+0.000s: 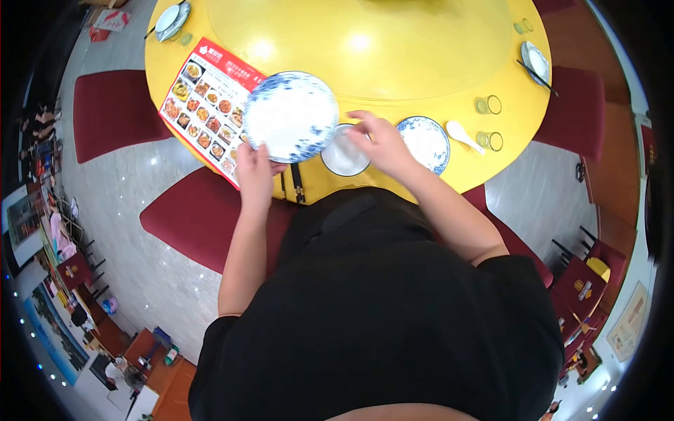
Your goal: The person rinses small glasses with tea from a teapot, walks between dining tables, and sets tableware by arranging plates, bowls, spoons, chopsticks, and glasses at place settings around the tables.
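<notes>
My left hand [257,167] grips the lower left edge of a white plate with a blue pattern [291,116], held above the yellow table [379,175] and partly over a picture menu [203,116]. My right hand [375,140] is over the right side of a white bowl [344,156], fingers apart and nothing seen between them. Right of that hand lies a second blue-patterned plate [425,144], with a white spoon [463,137] beside it. Black chopsticks [297,184] lie near the front edge, below the held plate.
Green-tinted glasses [489,105] [489,141] stand on the right. Further place settings sit at the upper left [168,21] and upper right [536,62]. Dark red chairs [112,116] surround the table, one [203,217] close by my left arm.
</notes>
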Demonstrator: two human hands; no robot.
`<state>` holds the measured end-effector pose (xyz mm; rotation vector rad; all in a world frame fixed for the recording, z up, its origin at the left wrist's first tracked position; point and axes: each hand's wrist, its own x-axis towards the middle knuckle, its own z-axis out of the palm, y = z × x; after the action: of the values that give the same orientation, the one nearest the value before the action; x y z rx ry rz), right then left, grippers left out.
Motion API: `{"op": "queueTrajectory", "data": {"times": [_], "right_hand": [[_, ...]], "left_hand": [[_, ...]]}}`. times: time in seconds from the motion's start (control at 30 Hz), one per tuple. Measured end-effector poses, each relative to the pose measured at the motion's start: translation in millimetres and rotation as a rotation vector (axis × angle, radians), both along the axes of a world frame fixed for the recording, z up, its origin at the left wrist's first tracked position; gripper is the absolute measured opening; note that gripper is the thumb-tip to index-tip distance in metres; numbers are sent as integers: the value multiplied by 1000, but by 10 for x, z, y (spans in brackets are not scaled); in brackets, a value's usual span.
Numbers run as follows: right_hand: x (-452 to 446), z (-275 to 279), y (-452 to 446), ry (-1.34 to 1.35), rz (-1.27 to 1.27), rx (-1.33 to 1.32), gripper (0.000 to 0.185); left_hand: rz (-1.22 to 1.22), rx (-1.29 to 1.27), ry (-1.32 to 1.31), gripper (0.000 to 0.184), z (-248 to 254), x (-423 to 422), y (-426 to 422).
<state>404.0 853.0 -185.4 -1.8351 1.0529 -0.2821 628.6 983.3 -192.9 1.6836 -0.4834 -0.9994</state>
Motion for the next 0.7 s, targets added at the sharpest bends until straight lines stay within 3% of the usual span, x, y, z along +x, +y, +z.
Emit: {"op": "queueTrajectory", "data": {"times": [0.07,0.17,0.27,0.4,0.53,0.7], "right_hand": [[-511,65,-80,-148,-197,248,41],[-1112,-130,1,-301,-353,169,40],[-1559,-149,79,-164,-635,332,38],[-2332,-728,103,114,-566,45,40],[-2518,-682,51,404,-445,-7,51],[-2679,-632,46,557,-348,-64,60]], "left_hand": [[-189,13,-34,23,101,-390,-207],[-463,-7,-2,19,90,-1020,-508],[-643,89,23,20,-59,-1487,-728],[-958,300,-213,28,-189,-2078,-950],[-1148,420,-563,40,-441,-2347,-985],[-1154,526,-620,42,-520,-2600,-885]]}}
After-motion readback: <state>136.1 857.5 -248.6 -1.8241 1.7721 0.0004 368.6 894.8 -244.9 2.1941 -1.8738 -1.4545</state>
